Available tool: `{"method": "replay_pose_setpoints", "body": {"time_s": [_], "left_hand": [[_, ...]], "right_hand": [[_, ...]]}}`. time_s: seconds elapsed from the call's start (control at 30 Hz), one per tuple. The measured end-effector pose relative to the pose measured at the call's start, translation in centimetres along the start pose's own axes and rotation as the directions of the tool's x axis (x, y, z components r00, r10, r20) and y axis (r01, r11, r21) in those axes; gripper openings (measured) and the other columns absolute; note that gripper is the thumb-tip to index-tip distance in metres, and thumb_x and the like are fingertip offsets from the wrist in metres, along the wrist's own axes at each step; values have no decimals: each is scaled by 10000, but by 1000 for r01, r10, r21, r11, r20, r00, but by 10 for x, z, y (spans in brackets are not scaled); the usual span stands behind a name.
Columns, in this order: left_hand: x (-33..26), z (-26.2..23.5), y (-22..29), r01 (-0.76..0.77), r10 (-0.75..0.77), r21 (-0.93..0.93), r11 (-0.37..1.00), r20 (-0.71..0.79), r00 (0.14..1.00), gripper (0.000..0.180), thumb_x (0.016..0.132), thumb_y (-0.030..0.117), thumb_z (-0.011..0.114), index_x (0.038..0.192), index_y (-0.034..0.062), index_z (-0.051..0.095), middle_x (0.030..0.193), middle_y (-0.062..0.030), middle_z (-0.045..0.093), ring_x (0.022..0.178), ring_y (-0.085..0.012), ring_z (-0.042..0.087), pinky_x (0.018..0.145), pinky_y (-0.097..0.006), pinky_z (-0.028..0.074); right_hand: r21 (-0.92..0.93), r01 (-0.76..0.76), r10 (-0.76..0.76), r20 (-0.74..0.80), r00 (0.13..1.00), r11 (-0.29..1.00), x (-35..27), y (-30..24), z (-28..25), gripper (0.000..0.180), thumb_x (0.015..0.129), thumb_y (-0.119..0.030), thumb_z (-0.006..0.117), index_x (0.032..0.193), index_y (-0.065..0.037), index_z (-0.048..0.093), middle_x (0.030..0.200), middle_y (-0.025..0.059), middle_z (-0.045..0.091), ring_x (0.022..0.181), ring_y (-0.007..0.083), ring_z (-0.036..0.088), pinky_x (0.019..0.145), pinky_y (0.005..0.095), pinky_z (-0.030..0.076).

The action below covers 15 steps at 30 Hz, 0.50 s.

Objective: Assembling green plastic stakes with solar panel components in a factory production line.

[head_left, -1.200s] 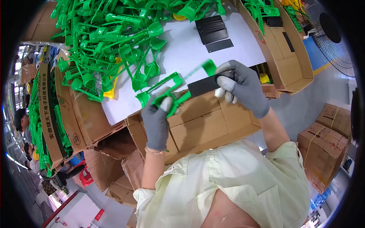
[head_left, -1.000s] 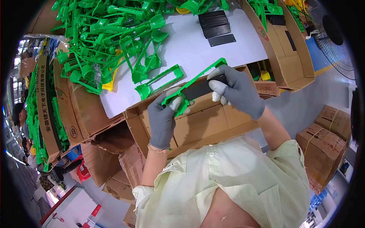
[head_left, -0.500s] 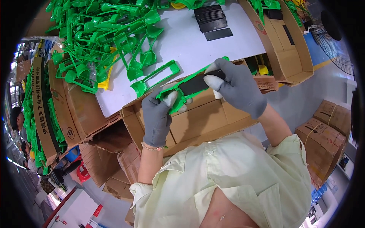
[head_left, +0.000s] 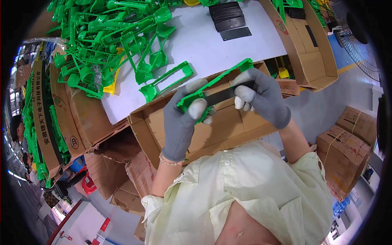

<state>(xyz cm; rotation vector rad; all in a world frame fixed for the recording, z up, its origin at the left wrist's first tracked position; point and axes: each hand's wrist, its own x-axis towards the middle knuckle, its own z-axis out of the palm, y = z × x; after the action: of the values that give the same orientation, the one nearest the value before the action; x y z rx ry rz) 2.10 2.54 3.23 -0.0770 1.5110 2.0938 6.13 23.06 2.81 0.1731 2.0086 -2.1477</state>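
My left hand [head_left: 184,116], in a grey glove with pale fingertips, grips one end of a green plastic frame [head_left: 228,73]. The frame tilts up toward the right, its far rail rising past my fingers. A flat black plate [head_left: 220,96] runs from that gripped end to my right hand [head_left: 265,98]. Also gloved, my right hand pinches the plate's right end between thumb and fingers. The plate lies at an angle to the rail, with a gap between them. Whether its left end sits inside the frame is hidden by my left thumb.
An open cardboard box [head_left: 204,141] lies below my hands. On the white tabletop [head_left: 196,45] are a tangled pile of green frames [head_left: 118,36], a single green frame [head_left: 185,70] and a stack of black plates [head_left: 226,18]. Another cardboard box [head_left: 300,41] stands at right, near a fan [head_left: 359,49].
My left hand has moved right, closer to my right hand. The green frame's right end has swung upward, and the black plate now stands apart from its far rail.
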Motion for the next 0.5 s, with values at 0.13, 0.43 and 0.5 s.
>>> {"method": "replay_pose_setpoints", "body": {"time_s": [0.13,0.43,0.5], "left_hand": [[0,11,-2,18,-13,104,994,-51,999,421,817,59,663,1209,-39,544,874,-98,642,695,-133,619,562,-251,505],[-3,-17,-2,17,-17,-83,996,-5,1000,356,867,21,581,1213,-53,539,990,-160,640,800,-241,666,672,-302,562],[-4,-21,-3,26,-28,-77,997,-14,1000,343,877,20,567,1210,-55,540,1005,-164,639,808,-254,669,664,-302,568]], "right_hand": [[-71,47,-49,-21,999,996,-3,-2,6,154,901,-127,544,1014,-23,544,684,40,602,609,70,581,504,186,424],[-133,-36,30,-50,998,991,2,-25,-7,205,909,-165,539,1023,5,550,661,32,586,543,41,506,480,183,392],[-195,-9,-1,-46,999,981,4,-26,-5,210,909,-174,547,1016,6,562,650,19,579,549,38,509,482,183,388]]}}
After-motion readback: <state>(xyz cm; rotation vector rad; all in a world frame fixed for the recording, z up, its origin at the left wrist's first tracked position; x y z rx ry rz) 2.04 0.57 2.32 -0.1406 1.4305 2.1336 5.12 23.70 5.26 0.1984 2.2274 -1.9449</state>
